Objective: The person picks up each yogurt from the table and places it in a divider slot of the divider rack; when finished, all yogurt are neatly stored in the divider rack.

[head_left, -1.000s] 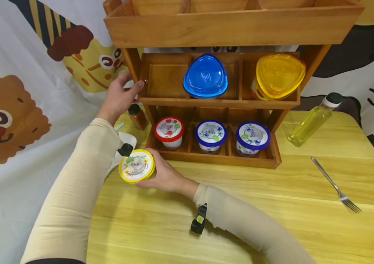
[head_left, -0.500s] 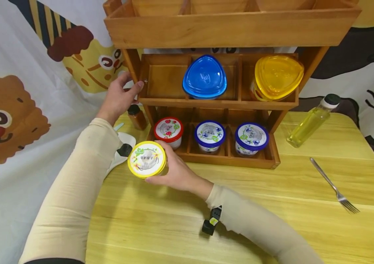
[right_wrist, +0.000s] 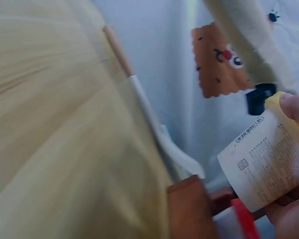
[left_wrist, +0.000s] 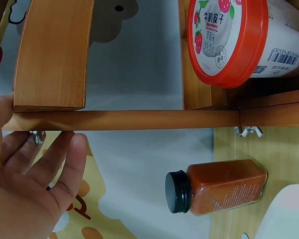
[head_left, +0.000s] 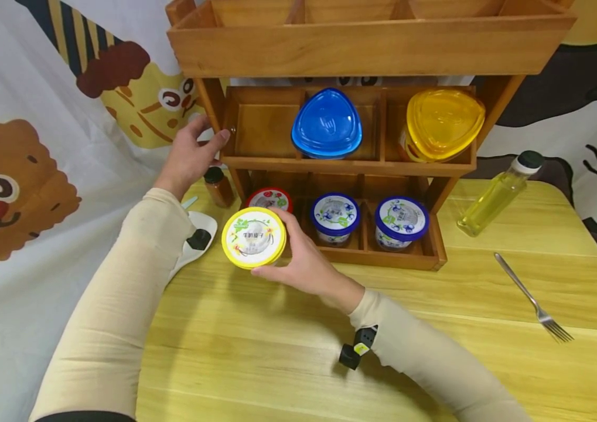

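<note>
My right hand (head_left: pixel 311 266) holds a white tub with a yellow lid (head_left: pixel 253 237), fingers and thumb round its side. The tub is raised above the table, lid facing the head camera. In the right wrist view its printed side (right_wrist: pixel 264 159) shows. Behind it, a red-lidded tub (head_left: pixel 272 198) stands in the lower shelf's left compartment, partly hidden. My left hand (head_left: pixel 190 155) grips the left side of the wooden shelf rack (head_left: pixel 372 47). In the left wrist view, the thumb and fingers of the left hand (left_wrist: pixel 35 169) lie on either side of the rack's side rail (left_wrist: pixel 139 120).
Two blue-lidded tubs (head_left: pixel 335 214) fill other lower compartments. Blue (head_left: pixel 327 123) and yellow (head_left: pixel 444 124) triangular-lidded containers stand on the middle tier. A spice bottle (head_left: pixel 219 187) and white spatula (head_left: pixel 200 225) lie left, an oil bottle (head_left: pixel 501 193) and fork (head_left: pixel 532 296) right.
My right hand has carried the yellow-lidded tub up and to the right, toward the lower shelf, so it now overlaps the red-lidded tub. My left hand stays on the rack.
</note>
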`<state>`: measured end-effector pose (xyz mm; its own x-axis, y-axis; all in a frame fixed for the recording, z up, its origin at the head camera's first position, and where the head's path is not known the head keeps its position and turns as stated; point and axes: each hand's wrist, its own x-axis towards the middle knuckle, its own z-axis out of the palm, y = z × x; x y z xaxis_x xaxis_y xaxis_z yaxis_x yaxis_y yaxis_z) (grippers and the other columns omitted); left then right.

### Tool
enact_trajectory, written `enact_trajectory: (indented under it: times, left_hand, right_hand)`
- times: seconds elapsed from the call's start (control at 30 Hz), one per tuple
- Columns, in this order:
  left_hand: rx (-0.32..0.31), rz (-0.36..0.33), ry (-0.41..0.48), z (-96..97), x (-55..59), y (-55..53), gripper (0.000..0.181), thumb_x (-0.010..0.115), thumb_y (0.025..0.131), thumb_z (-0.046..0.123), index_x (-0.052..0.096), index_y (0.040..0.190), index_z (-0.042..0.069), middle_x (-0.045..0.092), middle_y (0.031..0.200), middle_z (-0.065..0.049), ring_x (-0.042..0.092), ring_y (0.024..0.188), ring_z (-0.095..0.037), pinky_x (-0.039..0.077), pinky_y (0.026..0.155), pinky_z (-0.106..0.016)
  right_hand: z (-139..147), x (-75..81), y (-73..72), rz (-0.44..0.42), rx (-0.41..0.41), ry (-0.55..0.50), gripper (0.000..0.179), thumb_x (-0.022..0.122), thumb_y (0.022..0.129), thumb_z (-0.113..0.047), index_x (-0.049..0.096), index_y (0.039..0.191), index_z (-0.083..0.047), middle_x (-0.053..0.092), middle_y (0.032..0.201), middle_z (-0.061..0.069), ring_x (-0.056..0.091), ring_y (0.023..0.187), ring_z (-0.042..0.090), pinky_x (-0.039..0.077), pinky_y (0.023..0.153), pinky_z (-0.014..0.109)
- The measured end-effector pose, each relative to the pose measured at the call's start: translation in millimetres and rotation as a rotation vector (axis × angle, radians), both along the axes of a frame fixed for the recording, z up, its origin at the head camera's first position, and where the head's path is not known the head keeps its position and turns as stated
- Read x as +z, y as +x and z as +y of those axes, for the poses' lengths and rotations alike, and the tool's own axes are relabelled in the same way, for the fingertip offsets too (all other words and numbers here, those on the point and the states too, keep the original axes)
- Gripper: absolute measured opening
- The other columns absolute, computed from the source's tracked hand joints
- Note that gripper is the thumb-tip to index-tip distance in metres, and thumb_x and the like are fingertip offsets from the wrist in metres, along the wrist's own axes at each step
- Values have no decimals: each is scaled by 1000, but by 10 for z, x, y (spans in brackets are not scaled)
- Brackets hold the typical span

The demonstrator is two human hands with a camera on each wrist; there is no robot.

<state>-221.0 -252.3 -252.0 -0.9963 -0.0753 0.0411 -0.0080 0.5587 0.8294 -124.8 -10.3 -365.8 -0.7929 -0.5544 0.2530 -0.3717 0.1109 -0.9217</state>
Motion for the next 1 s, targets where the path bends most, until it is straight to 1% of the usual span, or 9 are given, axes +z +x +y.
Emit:
enact_trajectory:
  times: [0.2, 0.27, 0.47, 0.53, 0.67, 0.73, 0.87, 0.97, 1.0]
  left_hand:
    - [4, -4, -9, 10, 9, 0, 70, 51, 99, 48, 24, 157, 20, 24, 163, -5, 47, 137, -28, 57, 93, -36]
    - [6, -3, -12, 12, 7, -1, 69, 51, 99, 48, 24, 157, 20, 24, 163, -5, 47, 138, -28, 57, 94, -38]
    - [15, 1, -5, 21, -6, -13, 66, 52, 99, 48, 28, 156, 23, 27, 162, -2, 47, 138, -27, 55, 97, -42]
    - [20, -1, -8, 23, -9, -14, 65, 51, 99, 49, 29, 155, 25, 28, 162, 0, 47, 138, -27, 53, 101, -43]
    - [16, 7, -5, 16, -17, -9, 63, 52, 98, 51, 34, 153, 27, 32, 160, 2, 46, 139, -27, 43, 112, -44]
    - [-1, 36, 14, 11, -18, -7, 60, 53, 98, 47, 38, 151, 24, 36, 158, -1, 47, 137, -28, 40, 115, -42]
    - [-48, 117, 37, -23, -33, -17, 54, 59, 97, 26, 43, 147, 12, 43, 152, -9, 50, 133, -28, 37, 116, -38]
    - [-71, 167, 23, -51, -44, -18, 58, 61, 93, 12, 42, 147, 6, 46, 148, -16, 46, 133, -25, 33, 117, -36]
    - [-73, 182, 14, -60, -49, -21, 59, 61, 92, 12, 42, 147, 5, 46, 148, -17, 43, 135, -24, 31, 118, -35]
  right_hand:
    - [73, 248, -28, 75, 19, -62, 105, 87, 75, -18, 19, 154, -20, 36, 152, -4, 39, 137, 9, 36, 116, 38]
    - [88, 345, -29, 110, 18, -62, 105, 87, 75, -19, 18, 155, -19, 34, 153, -5, 37, 139, 8, 33, 118, 37]
    - [86, 630, -35, 192, 13, -93, 104, 86, 75, -18, 18, 154, -22, 35, 152, -3, 39, 136, 9, 34, 118, 37]
    - [75, 713, -43, 215, 8, -105, 103, 86, 75, -17, 19, 153, -21, 36, 151, -2, 41, 134, 9, 36, 116, 36]
    - [43, 862, -77, 253, -3, -140, 103, 86, 74, -14, 20, 152, -17, 38, 150, 1, 43, 131, 10, 42, 112, 33]
    - [26, 930, -103, 266, -8, -171, 102, 86, 74, -11, 20, 152, -15, 39, 149, 3, 44, 130, 10, 44, 110, 32]
    - [-16, 1020, -171, 283, -3, -251, 101, 85, 74, -6, 19, 151, -11, 37, 149, 7, 45, 129, 12, 45, 110, 30]
    - [-49, 1069, -229, 293, -7, -283, 100, 84, 75, -5, 19, 150, -8, 35, 149, 8, 46, 130, 12, 44, 110, 29]
    - [-60, 1088, -247, 300, -15, -282, 100, 84, 75, -5, 18, 150, -8, 35, 149, 9, 45, 130, 12, 44, 111, 28]
